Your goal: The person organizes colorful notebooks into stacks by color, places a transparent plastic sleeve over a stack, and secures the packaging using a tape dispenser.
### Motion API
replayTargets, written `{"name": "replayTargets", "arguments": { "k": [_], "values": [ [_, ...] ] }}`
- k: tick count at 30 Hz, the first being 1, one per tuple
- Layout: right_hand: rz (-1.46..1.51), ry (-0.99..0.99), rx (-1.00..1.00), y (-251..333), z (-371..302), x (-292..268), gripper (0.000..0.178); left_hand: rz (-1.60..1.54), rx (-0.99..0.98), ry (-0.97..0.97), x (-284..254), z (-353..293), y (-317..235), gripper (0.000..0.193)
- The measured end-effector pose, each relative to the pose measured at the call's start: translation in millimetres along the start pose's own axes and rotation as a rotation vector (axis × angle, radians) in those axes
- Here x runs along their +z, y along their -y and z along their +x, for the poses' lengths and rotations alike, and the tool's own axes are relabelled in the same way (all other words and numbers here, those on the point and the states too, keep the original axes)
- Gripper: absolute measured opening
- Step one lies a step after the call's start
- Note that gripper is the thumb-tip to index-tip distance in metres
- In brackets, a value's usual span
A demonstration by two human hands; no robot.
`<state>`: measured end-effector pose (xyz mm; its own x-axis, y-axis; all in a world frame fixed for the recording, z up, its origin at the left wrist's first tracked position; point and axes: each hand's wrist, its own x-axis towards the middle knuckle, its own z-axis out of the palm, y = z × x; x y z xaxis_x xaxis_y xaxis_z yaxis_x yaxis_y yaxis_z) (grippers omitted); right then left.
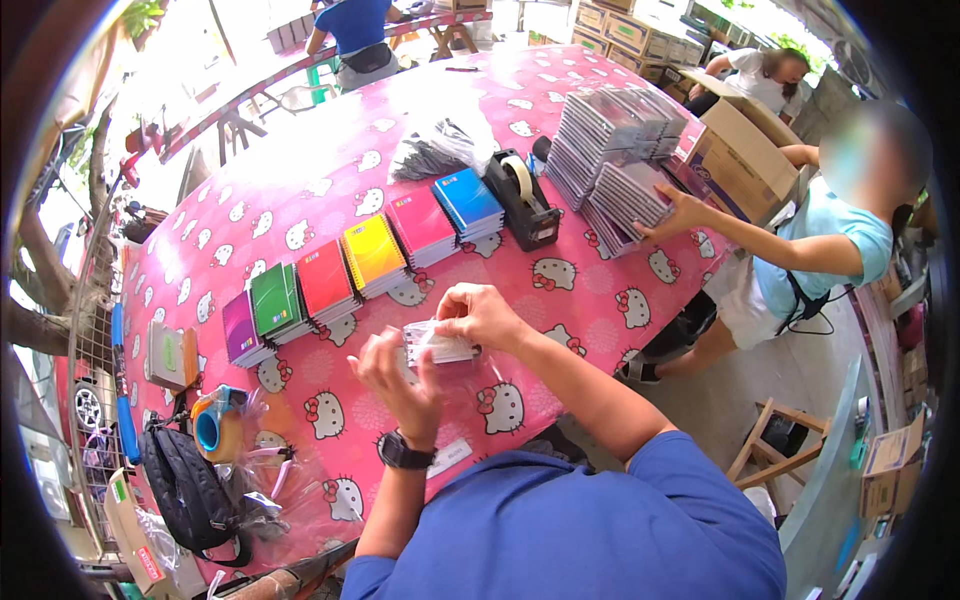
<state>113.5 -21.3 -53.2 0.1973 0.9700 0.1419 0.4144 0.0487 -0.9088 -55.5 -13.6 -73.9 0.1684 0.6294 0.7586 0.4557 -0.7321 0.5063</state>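
A small white-paged stack in clear plastic wrap [440, 348] is in front of me above the pink tablecloth. My right hand [484, 318] pinches the plastic at its top. Beside the stack's left side is my left hand [395, 378], fingers raised and apart, its thumb close to the wrap. Beyond my hands runs a row of spiral notebook piles: purple [246, 325], green [275, 302], red [325, 281], yellow [373, 250], pink [422, 225] and blue [467, 199]. A white label strip [450, 458] lies near my left wrist.
A black tape dispenser [522, 205] stands past the blue notebooks. Tall wrapped notebook stacks [600, 135] are at the right, where a co-worker's hand [680, 212] grips one bundle. A cardboard box [740, 160] is behind. A black backpack [185, 480] and tape rolls [212, 428] sit left.
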Motion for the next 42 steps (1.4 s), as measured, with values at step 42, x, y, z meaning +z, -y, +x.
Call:
{"name": "replayTargets", "arguments": {
  "k": [42],
  "values": [
    [-0.138,1.003,-0.114,45,90,-32,0.028,0.273,-0.172,0.648,-9,-7,-28,0.080]
  ]
}}
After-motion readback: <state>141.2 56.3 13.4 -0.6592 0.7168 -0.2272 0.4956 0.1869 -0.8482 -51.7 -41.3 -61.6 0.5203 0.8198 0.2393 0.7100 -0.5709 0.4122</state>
